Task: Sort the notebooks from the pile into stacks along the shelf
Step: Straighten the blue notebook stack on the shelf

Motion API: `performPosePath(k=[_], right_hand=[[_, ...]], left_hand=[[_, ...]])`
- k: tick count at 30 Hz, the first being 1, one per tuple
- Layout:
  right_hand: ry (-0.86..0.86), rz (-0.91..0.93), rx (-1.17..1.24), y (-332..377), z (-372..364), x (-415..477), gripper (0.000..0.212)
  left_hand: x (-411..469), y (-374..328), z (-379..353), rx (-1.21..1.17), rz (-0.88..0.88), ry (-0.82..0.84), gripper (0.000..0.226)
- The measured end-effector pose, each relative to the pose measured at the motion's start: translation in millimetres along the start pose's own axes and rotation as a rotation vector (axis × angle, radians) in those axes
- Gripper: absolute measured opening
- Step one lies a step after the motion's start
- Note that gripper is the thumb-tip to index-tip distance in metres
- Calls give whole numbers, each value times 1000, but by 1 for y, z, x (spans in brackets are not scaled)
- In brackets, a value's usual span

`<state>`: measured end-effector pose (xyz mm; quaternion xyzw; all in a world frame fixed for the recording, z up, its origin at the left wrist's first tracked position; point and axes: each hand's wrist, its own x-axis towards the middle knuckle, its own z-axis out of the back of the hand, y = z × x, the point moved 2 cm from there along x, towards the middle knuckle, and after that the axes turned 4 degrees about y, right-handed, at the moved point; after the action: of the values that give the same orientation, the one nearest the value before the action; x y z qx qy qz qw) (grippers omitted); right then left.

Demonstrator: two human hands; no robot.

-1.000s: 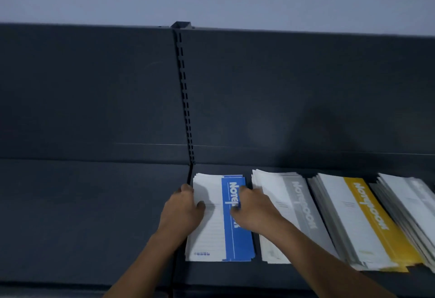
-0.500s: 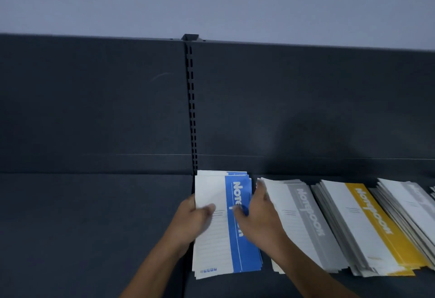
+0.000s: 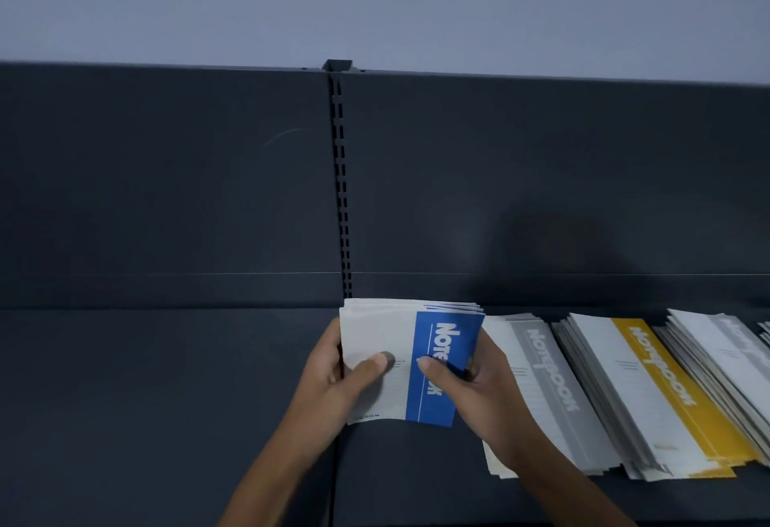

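Both hands grip a bundle of blue-banded notebooks [image 3: 412, 360], white covers with "Notebook" on the stripe: left hand [image 3: 333, 380] on the left edge, right hand [image 3: 479, 380] on the right, thumbs on top, over the dark shelf [image 3: 166, 401], just beside the grey-striped stack [image 3: 541, 393].

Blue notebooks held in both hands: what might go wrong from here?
1. The blue notebooks fan apart at their top edge, so some might slide out of the grip of the left hand and right hand.
2. The right hand is close beside the grey notebook stack, which lies fanned out; setting the bundle down could nudge it out of line.
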<state>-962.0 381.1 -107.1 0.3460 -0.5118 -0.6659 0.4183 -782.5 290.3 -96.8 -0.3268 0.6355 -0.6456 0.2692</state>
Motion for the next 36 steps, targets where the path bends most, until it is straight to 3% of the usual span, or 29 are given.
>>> performPosePath(k=[7,11,18,21,27,36], right_hand=[[4,21,29,-6,-6,-4,50],[14,-12,-8,-14,-9,-7,33],[-57,-112,-272,-5,-1,18,33],[-110,-195,-356,-6,-4,29,31],[-23,-286,-596,-24,-18,42,30],[23,-261,-853,-25,-31,46,42]], left_hand=[[-7,13,-11,64,46,-21,44],[-9,24,-13,164,91,-67,35],[9,24,1,680,102,-161,14],[18,27,7,735,248,-216,21],[28,52,14,793,495,-124,31],[26,62,16,896,575,-123,44]])
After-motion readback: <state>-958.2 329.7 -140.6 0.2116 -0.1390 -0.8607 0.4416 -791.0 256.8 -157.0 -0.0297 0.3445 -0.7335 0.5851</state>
